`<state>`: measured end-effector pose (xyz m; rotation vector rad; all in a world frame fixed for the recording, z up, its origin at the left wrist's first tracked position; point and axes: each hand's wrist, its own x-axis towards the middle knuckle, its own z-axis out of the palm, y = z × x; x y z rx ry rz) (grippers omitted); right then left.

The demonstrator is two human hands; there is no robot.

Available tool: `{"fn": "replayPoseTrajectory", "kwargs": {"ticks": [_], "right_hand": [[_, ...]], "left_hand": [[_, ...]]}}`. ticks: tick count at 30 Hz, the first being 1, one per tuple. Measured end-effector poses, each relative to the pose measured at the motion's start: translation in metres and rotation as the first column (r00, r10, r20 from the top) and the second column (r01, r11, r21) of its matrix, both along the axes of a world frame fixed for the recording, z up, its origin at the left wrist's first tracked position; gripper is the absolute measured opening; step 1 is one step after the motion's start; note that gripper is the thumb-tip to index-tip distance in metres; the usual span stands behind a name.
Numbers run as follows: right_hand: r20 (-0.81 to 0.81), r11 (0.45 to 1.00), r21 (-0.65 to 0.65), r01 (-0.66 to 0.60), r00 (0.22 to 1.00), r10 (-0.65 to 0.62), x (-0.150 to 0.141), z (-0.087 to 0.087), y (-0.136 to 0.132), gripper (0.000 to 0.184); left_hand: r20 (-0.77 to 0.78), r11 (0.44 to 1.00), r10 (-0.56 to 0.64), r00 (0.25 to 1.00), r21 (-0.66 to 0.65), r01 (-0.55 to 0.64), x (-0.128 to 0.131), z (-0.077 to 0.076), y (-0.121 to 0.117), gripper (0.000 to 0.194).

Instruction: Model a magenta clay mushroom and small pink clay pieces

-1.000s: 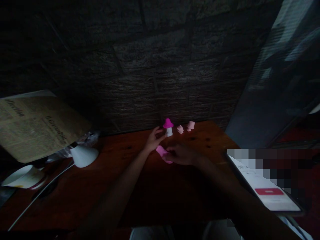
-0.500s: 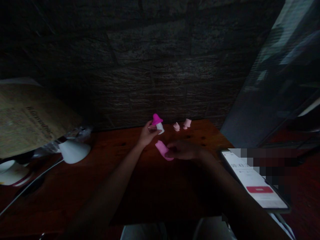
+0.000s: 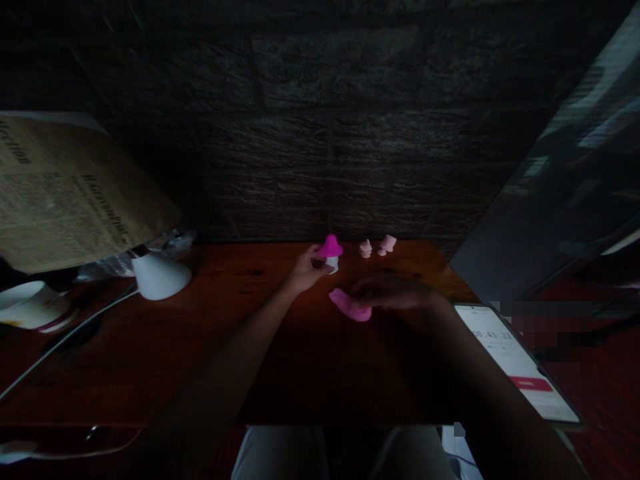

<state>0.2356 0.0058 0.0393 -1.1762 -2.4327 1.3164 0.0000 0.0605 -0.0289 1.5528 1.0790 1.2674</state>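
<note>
- We judge that the mushroom figure [image 3: 331, 250] could tip: its magenta cap [image 3: 331, 241] is wider than its white stem [image 3: 334, 263], so a loose or off-centre release by our left hand [image 3: 306, 269] might topple it towards the far edge of the desk [image 3: 235, 273].
- A swing of that hand towards the far right corner could knock the two small pale pink figures [image 3: 366, 249] [image 3: 387, 245] standing near the far edge.
- If the pink piece [image 3: 350, 307] is soft, which we cannot tell, too hard a pinch from our right hand [image 3: 393, 293] could dent it; too light a pinch could let it slip.
- In this dim light we might misjudge contact, since shadow covers the right fingers.
- Our left thumb and fingers are clamped on the stem, apart only by its thickness; the figure is upright, near the far edge, and we cannot tell whether its base touches the desk.
- Our right fingers are bent together onto the upper right side of the pink piece, which is nearer the near edge than the mushroom; how firmly they press, and whether it is lifted, we cannot tell.
</note>
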Motion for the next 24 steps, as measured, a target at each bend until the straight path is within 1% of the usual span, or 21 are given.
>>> {"fn": "replayPoseTrajectory", "kwargs": {"ticks": [2,4,6,8,9,11,13,17,20,22,24], "right_hand": [[0.048,0.988,0.119,0.097,0.993,-0.103,0.001,-0.002,0.004,0.049],[0.059,0.956,0.229,0.185,0.977,-0.203,-0.001,-0.005,0.008,0.051],[-0.022,0.904,0.325,0.279,0.957,-0.288,-0.005,-0.011,0.011,0.045],[-0.176,0.82,0.397,0.412,0.911,-0.373,-0.012,-0.018,0.013,0.034],[-0.237,0.79,0.399,0.466,0.884,-0.402,-0.016,-0.022,0.014,0.03],[-0.292,0.78,0.365,0.509,0.858,-0.423,-0.024,-0.03,0.015,0.023],[-0.325,0.769,0.337,0.543,0.834,-0.446,-0.029,-0.036,0.016,0.021],[-0.36,0.77,0.332,0.544,0.828,-0.43,-0.033,-0.042,0.016,0.016],[-0.396,0.76,0.342,0.553,0.818,-0.417,-0.033,-0.041,0.015,0.014],[-0.43,0.726,0.334,0.602,0.782,-0.451,-0.034,-0.038,0.013,0.014],[-0.502,0.667,0.302,0.682,0.708,-0.497,-0.034,-0.036,0.012,0.018]], "left_hand": [[0.011,0.998,-0.053,0.999,-0.028,0.053,0.0,0.0,-0.002,0.054],[0.032,0.991,-0.116,0.993,-0.058,0.118,0.001,0.001,-0.003,0.057],[0.051,0.983,-0.162,0.986,-0.075,0.165,0.002,0.002,-0.004,0.06],[0.062,0.981,-0.177,0.982,-0.07,0.182,0.003,0.001,-0.005,0.061],[0.063,0.981,-0.182,0.981,-0.061,0.186,0.003,0.0,-0.005,0.061],[0.07,0.979,-0.195,0.978,-0.04,0.198,0.005,-0.001,-0.005,0.058],[0.081,0.979,-0.202,0.976,-0.013,0.204,0.007,-0.001,-0.005,0.055],[0.086,0.984,-0.175,0.981,0.029,0.173,0.012,0.0,-0.006,0.053],[0.096,0.984,-0.18,0.979,0.012,0.18,0.012,0.0,-0.006,0.051],[0.107,0.981,-0.194,0.975,-0.004,0.196,0.012,0.0,-0.006,0.05],[0.121,0.974,-0.223,0.967,-0.012,0.226,0.012,0.0,-0.006,0.049]]}}
